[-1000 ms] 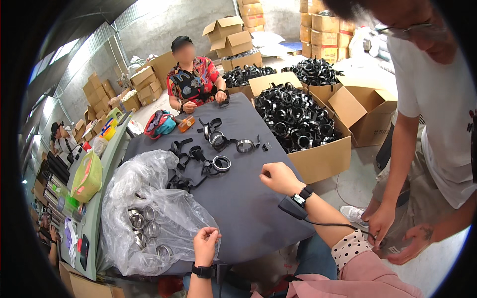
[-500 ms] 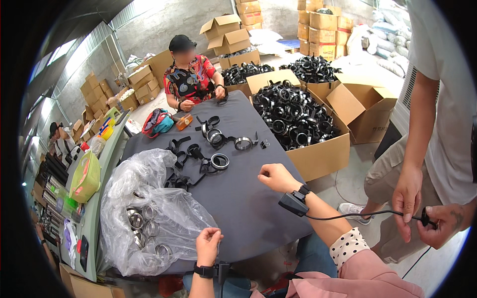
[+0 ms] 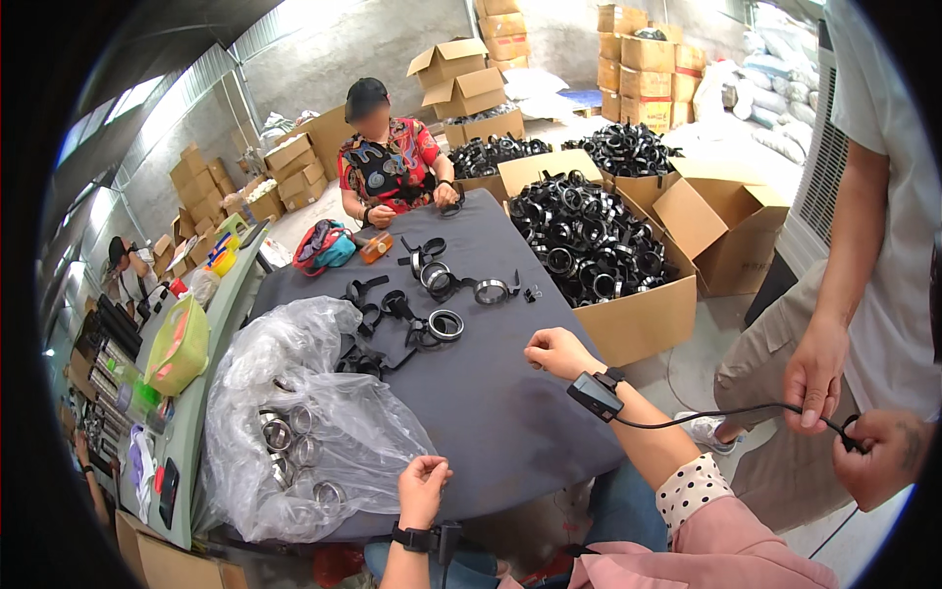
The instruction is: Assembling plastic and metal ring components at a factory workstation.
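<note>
My left hand [image 3: 424, 487] is over the near edge of the grey-covered table [image 3: 491, 412], fingers curled in with nothing visible in them. Beside it is the edge of a clear plastic bag [image 3: 275, 363] holding several metal rings [image 3: 279, 434]. My right hand [image 3: 559, 353] hovers above the table's right side, loosely closed and holding nothing. Both wrists wear black straps; a small dark box [image 3: 595, 395] sits on the right one, with a black cable running from it to another person's hands [image 3: 819, 378]. Black straps with metal rings [image 3: 445, 325] lie farther up the table.
A large carton [image 3: 638, 329] heaped with black ring straps [image 3: 579, 236] stands right of the table. Across it sits a person in a patterned red shirt [image 3: 392, 167]. A red-and-blue cloth bag [image 3: 324, 247] lies at the far left corner. Someone stands close on my right.
The whole view has shifted slightly. The standing person's hands have moved along the cable and closer to each other. My own hands keep nearly the same pose.
</note>
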A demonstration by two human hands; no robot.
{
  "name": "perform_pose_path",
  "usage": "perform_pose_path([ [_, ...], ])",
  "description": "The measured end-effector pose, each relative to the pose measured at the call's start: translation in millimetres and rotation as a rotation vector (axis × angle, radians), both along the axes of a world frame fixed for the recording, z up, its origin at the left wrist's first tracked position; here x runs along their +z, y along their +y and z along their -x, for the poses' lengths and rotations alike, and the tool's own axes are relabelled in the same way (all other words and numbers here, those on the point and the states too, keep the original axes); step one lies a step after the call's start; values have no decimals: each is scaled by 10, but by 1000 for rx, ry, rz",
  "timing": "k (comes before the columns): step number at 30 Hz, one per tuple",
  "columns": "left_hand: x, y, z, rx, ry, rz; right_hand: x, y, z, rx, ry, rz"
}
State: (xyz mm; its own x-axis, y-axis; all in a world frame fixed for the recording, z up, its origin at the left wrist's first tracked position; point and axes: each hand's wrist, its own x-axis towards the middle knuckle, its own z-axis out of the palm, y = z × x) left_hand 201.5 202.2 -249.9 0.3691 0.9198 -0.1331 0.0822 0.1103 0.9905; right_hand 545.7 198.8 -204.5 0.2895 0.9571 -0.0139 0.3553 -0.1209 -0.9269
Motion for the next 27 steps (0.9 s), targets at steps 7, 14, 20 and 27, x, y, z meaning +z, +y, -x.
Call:
perform_pose_path([
  [7, -134, 11, 47, -9, 31, 24, -82, -17, 8, -17, 11, 18],
  [14, -88, 19, 25, -15, 30, 24, -90, -37, 29, -6, -6, 61],
  [20, 217, 301, -83, -54, -2, -165, -62, 40, 184, 37, -62, 26],
  [27, 802, 921, -683, 3, -29, -150, 400, -204, 596, 194, -172, -50],
])
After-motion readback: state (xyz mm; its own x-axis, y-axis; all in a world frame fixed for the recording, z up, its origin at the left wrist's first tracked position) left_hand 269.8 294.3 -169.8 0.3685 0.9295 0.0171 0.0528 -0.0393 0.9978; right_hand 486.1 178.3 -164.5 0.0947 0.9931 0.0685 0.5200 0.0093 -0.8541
